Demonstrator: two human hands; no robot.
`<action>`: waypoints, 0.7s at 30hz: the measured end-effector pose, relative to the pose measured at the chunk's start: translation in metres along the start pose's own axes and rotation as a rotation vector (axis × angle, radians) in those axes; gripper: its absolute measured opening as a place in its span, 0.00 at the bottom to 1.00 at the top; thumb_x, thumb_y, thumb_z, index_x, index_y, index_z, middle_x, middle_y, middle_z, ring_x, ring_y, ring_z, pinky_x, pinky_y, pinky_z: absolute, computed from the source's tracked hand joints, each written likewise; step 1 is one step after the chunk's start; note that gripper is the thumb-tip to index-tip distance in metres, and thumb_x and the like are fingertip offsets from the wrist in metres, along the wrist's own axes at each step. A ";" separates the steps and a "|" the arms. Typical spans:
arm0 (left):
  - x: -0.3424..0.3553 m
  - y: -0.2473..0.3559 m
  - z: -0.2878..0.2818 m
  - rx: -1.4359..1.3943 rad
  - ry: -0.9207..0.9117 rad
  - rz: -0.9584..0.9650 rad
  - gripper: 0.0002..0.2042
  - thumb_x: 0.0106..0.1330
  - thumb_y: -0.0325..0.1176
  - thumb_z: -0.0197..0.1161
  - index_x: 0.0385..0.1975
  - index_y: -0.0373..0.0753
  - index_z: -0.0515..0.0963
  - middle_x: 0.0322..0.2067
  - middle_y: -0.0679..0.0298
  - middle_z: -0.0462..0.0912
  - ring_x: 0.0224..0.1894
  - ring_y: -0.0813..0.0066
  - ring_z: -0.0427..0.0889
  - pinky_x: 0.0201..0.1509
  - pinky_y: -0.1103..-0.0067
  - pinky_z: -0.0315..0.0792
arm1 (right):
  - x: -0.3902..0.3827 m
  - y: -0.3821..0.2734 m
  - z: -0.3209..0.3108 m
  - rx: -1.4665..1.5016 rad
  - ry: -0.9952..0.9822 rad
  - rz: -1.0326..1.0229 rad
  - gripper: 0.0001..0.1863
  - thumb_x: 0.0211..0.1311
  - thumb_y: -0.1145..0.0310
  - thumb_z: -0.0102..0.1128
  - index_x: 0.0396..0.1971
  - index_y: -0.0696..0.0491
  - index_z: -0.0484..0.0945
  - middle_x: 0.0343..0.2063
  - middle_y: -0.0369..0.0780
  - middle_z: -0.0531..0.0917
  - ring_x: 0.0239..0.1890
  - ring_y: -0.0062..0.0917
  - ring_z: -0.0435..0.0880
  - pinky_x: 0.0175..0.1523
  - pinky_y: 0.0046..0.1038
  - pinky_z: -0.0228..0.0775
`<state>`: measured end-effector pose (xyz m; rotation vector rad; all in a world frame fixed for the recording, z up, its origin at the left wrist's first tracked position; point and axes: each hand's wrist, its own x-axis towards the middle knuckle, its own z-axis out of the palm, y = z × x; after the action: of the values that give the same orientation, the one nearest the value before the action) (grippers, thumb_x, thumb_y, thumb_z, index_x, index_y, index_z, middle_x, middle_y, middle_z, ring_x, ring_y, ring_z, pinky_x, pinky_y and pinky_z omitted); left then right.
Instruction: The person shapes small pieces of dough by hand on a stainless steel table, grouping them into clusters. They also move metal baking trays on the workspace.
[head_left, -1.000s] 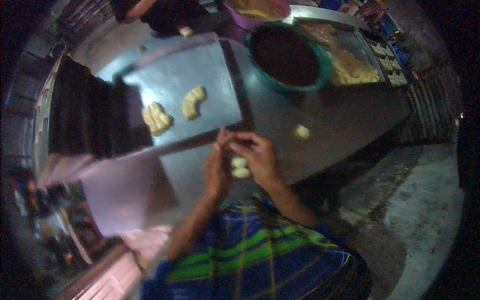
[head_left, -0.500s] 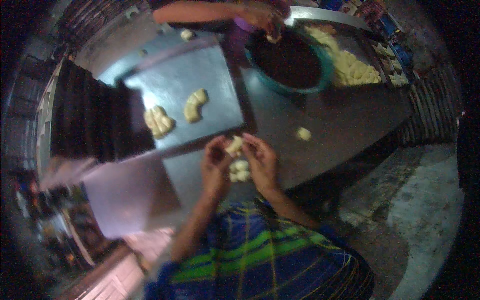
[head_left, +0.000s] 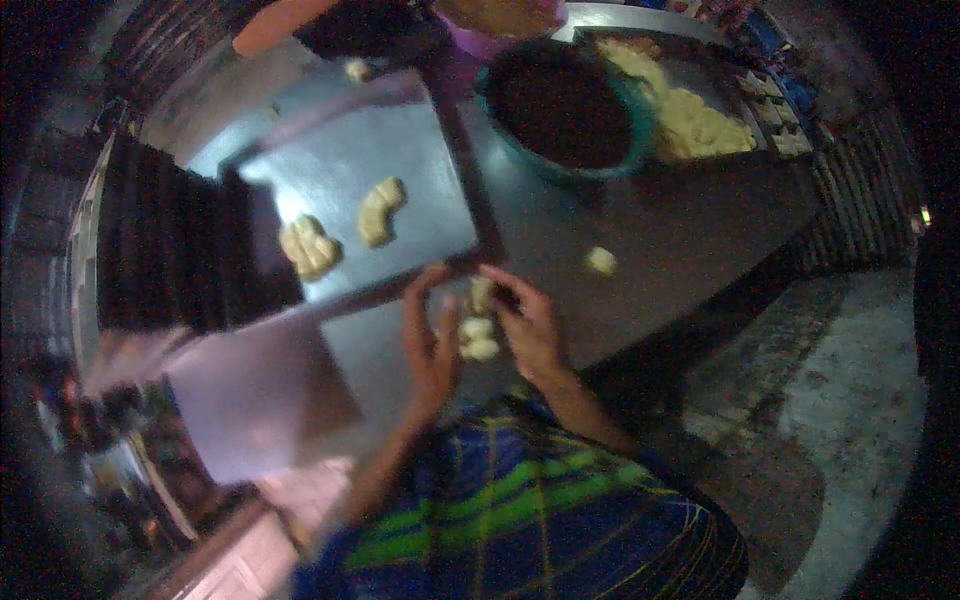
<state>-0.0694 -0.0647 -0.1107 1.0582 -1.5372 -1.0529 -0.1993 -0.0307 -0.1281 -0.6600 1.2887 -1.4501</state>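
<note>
Head view: right hand (head_left: 537, 335) pinching a dough piece (head_left: 481, 294), just off the tray's (head_left: 425, 140) near edge. Left hand (head_left: 428, 345) open, thumb apart from fingers, beside it. Dough balls (head_left: 478, 342) on table (head_left: 650, 230) between both hands.

The right hand (head_left: 534, 338) partly hides a blurred dough piece (head_left: 481, 293), and the top edge crops the purple basin (head_left: 478, 42).
</note>
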 end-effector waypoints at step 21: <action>0.026 -0.011 0.013 -0.873 -0.149 -0.292 0.23 0.71 0.48 0.47 0.55 0.35 0.69 0.52 0.56 0.76 0.56 0.64 0.74 0.64 0.67 0.62 | 0.035 0.015 -0.003 0.946 -0.649 0.142 0.23 0.60 0.70 0.63 0.55 0.54 0.72 0.41 0.36 0.82 0.41 0.24 0.82 0.44 0.27 0.78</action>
<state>-0.0850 -0.0908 -0.1179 0.5871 -0.8557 -1.8074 -0.2081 -0.0600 -0.1511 -0.3211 0.0851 -1.3641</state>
